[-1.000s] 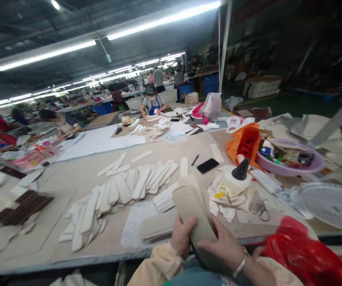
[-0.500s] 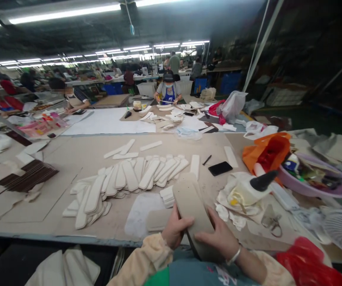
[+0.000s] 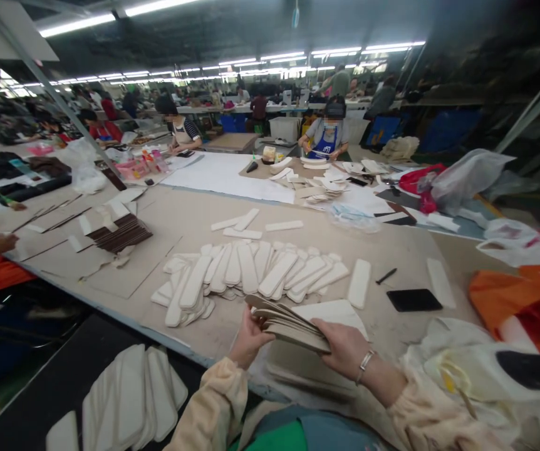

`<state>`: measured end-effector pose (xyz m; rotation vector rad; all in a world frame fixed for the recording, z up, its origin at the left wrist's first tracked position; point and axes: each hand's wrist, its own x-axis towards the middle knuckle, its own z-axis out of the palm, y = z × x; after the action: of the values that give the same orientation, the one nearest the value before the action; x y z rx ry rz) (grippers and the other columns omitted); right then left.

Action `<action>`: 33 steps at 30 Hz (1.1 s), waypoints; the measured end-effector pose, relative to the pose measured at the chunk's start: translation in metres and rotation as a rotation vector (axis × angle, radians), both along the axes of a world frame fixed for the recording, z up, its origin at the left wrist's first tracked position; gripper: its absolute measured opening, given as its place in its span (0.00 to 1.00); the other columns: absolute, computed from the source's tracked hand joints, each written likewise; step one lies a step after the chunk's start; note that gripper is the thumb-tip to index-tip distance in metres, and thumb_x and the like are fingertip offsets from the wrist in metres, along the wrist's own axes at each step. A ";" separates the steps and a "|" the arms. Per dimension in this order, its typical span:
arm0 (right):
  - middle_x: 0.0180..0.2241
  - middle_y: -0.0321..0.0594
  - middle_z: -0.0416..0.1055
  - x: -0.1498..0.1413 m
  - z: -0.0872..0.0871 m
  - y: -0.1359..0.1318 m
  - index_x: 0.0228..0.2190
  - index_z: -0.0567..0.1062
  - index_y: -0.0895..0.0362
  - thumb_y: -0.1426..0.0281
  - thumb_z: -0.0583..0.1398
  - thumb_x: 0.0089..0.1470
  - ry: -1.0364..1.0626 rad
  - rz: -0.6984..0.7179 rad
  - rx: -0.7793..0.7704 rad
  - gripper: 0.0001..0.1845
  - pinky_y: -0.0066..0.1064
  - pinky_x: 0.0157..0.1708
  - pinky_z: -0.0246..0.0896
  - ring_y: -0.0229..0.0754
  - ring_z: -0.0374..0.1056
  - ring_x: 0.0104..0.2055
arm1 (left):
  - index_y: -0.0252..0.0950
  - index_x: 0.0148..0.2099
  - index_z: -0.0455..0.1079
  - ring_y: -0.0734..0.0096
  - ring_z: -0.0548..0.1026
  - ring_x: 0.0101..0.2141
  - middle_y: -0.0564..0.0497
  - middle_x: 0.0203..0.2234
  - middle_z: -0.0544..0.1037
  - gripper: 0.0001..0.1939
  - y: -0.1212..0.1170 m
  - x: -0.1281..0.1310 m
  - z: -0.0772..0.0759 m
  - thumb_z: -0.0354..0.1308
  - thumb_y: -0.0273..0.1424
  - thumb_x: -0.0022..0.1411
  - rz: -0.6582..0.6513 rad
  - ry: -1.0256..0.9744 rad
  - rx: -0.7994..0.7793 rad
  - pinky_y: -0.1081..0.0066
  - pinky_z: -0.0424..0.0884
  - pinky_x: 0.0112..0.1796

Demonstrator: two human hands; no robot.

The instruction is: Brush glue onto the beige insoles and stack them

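Note:
My left hand (image 3: 249, 341) grips the left end of a small stack of flat grey-beige panels (image 3: 289, 319), and my right hand (image 3: 345, 351) holds its right end. The panels have rounded ends and fan apart slightly between my hands. Below them, near the table edge, lie more grey-beige panels (image 3: 307, 369), partly hidden by my hands. Just behind the right hand is a pale cream piece (image 3: 336, 313). Beyond the stack spreads a pile of cream rounded strips (image 3: 246, 269), overlapping in rows.
On the right lie a black phone (image 3: 414, 300), a dark pen-like tool (image 3: 386, 275), a plastic bottle with a black nozzle (image 3: 486, 369) and an orange bag (image 3: 509, 294). More cream strips (image 3: 129, 394) rest low on the left. Co-workers (image 3: 329, 134) sit across the table.
The panels have turned from upright to lying crosswise, and my hands now hold them at opposite ends, fanned. My view has swung to the right, showing more of the left side's lower strips.

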<state>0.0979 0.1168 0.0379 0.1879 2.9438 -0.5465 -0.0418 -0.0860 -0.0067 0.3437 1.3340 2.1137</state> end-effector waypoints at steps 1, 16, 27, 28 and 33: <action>0.44 0.46 0.75 -0.015 -0.004 -0.002 0.53 0.66 0.54 0.72 0.59 0.43 -0.026 0.044 0.026 0.32 0.36 0.40 0.63 0.52 0.71 0.44 | 0.48 0.61 0.45 0.66 0.72 0.46 0.49 0.47 0.69 0.54 -0.011 -0.011 -0.006 0.73 0.31 0.36 0.037 0.023 -0.031 0.66 0.68 0.46; 0.41 0.50 0.72 -0.136 -0.080 -0.047 0.49 0.67 0.57 0.78 0.57 0.45 -0.201 0.327 0.048 0.26 0.37 0.40 0.60 0.52 0.68 0.44 | 0.37 0.60 0.54 0.45 0.57 0.62 0.35 0.60 0.60 0.52 -0.118 -0.077 -0.087 0.73 0.43 0.35 -0.013 0.299 -0.623 0.47 0.50 0.61; 0.43 0.51 0.71 -0.126 -0.101 -0.021 0.53 0.63 0.56 0.79 0.57 0.46 -0.280 0.270 0.053 0.31 0.39 0.42 0.59 0.52 0.67 0.45 | 0.36 0.56 0.59 0.46 0.63 0.56 0.43 0.53 0.66 0.41 -0.076 -0.077 -0.111 0.68 0.30 0.39 -0.060 0.468 -0.805 0.48 0.56 0.58; 0.42 0.51 0.71 -0.126 -0.102 -0.020 0.52 0.63 0.58 0.80 0.56 0.47 -0.284 0.257 0.057 0.28 0.39 0.42 0.60 0.52 0.67 0.45 | 0.37 0.56 0.59 0.47 0.64 0.55 0.44 0.52 0.67 0.39 -0.071 -0.078 -0.113 0.68 0.31 0.39 -0.071 0.479 -0.805 0.49 0.58 0.57; 0.42 0.52 0.71 -0.123 -0.099 -0.019 0.52 0.61 0.60 0.79 0.56 0.49 -0.272 0.227 0.072 0.27 0.39 0.41 0.61 0.52 0.68 0.44 | 0.37 0.49 0.64 0.52 0.70 0.48 0.48 0.44 0.72 0.29 -0.057 -0.083 -0.119 0.64 0.31 0.42 -0.097 0.522 -0.810 0.50 0.66 0.51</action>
<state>-0.0255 0.0973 -0.0613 -0.0607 2.6734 -0.3514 -0.1245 -0.1425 -0.1254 0.6048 2.2732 1.2749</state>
